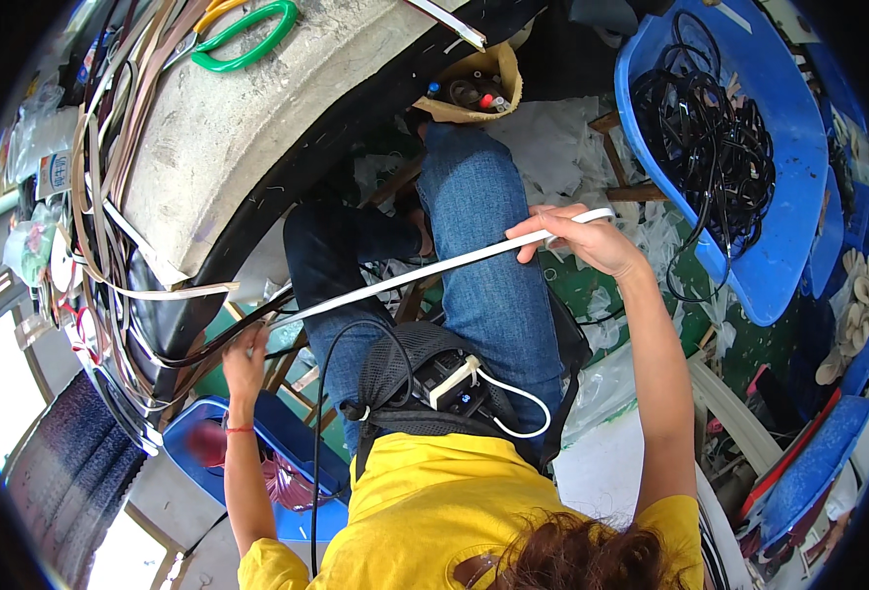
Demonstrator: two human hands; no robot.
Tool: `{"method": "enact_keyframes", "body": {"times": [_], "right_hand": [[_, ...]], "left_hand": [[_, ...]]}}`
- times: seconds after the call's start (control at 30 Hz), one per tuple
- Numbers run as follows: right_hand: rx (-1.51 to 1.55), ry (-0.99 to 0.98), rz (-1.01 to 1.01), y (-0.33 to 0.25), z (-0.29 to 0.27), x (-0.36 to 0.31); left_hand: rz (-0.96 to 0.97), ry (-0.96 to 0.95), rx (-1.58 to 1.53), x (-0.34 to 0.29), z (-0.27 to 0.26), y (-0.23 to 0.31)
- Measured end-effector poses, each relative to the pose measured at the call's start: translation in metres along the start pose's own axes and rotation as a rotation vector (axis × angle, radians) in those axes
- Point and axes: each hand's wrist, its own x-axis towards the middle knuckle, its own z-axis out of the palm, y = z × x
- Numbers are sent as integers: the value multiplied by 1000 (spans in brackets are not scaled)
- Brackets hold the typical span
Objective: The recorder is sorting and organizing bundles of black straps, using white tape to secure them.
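Note:
A long, narrow white strip [395, 282] with a dark edge runs slantwise across my lap. My right hand [587, 241] pinches it close to its looped right end, above my right knee. At the lower left end my left hand [245, 364] has its fingers closed where the white strip meets several black strips [220, 339]; its exact grip is partly hidden. More brown, white and black strips [110, 187] hang in a bundle over the left side of the worktable. On the table lie scissors [247, 39] with green and yellow handles.
The table's pale top [287, 108] has a black padded edge. A small carton [483, 84] stands beyond my knees. At right, a blue tub [788, 197] holds tangled black strips. Another blue bin [198, 423] sits by my left arm. A cabled black device [454, 385] rests on my lap.

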Motion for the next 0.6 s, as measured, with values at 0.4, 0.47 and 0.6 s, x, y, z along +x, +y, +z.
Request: {"method": "enact_keyframes", "body": {"times": [0.4, 0.47, 0.6], "right_hand": [[96, 51, 73, -2, 6, 4], [105, 45, 76, -2, 6, 6], [60, -4, 40, -5, 4, 7]], "left_hand": [[444, -412, -266, 52, 40, 246], [531, -457, -276, 51, 54, 267], [580, -455, -353, 53, 55, 256]]}}
